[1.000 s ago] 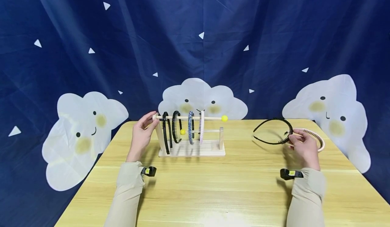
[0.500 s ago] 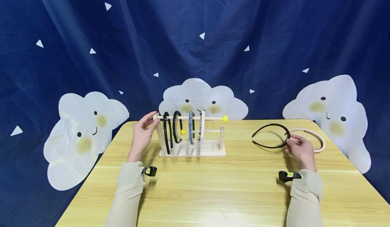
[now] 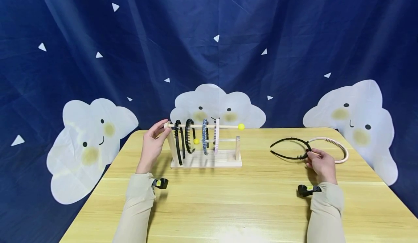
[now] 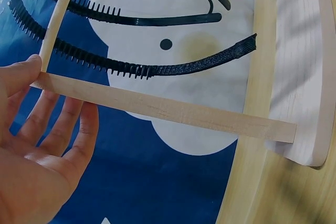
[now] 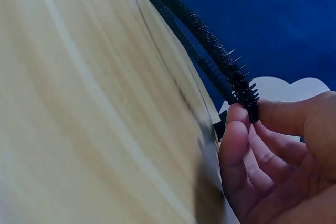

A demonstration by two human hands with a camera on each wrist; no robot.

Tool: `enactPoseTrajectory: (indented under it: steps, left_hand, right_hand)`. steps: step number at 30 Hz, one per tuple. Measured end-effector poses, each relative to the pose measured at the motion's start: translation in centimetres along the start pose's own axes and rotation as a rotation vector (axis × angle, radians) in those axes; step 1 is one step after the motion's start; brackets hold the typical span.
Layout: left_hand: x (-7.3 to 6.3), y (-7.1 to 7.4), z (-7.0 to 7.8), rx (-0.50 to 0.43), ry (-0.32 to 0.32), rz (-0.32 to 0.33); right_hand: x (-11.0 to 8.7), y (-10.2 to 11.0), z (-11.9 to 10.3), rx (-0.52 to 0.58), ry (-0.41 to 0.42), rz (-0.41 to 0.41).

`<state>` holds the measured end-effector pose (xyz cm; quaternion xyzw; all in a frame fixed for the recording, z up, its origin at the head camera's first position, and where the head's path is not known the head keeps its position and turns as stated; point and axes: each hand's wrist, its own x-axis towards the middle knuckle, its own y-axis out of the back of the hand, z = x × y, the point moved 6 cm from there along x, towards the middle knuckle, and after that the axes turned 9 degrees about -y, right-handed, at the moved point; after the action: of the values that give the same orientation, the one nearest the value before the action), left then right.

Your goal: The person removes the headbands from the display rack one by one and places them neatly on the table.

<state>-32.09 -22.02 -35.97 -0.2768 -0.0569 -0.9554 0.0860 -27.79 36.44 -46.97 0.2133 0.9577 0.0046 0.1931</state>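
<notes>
At the upper left end of a pale wooden headband stand (image 3: 209, 164), my left hand (image 3: 152, 145) grips the top of its upright (image 4: 168, 107), thumb on one side and fingers on the other. My right hand (image 3: 322, 165) pinches a black toothed headband (image 5: 202, 30) at its curved middle, between thumb and fingertips. The band's two ends point left, low over the table. Just behind that hand, a pale pink headband (image 3: 346, 151) lies on the table, partly covered by the fingers.
On the stand's upper rod hang black headbands (image 3: 177, 145), a blue glittery one (image 3: 204, 138) and a pink one (image 3: 216, 138). Yellow balls (image 3: 241, 127) cap the rods. A dark blue cloud-print curtain (image 3: 215, 54) hangs behind the wooden table (image 3: 228, 199).
My right hand has drawn slightly left and down, lowering the black headband toward the table and away from the pink one. My left hand keeps its grip on the stand.
</notes>
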Motion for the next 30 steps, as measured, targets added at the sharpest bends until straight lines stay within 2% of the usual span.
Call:
enactPoseTrajectory:
  steps: [10,19,24,27,30]
  left_hand:
    - [0.0,0.0,0.1,0.003,-0.002,-0.005]
    - [0.0,0.0,0.1,-0.007,-0.004,-0.008]
    - [-0.1,0.0,0.2,0.007,0.0,-0.008]
    - [0.0,-0.1,0.2,0.002,0.002,-0.006]
    - [0.0,-0.1,0.2,-0.009,0.003,-0.003]
  right_hand:
    - [0.0,0.0,0.2,-0.006,-0.006,0.01]
    - [-0.3,0.2,0.5,-0.011,-0.077,0.017]
    - [-0.7,0.5,0.4,0.026,-0.125,0.033]
    - [-1.0,0.8,0.1,0.043,-0.129,0.045]
    - [-1.3,1.1,-0.4,0.015,-0.118,0.055]
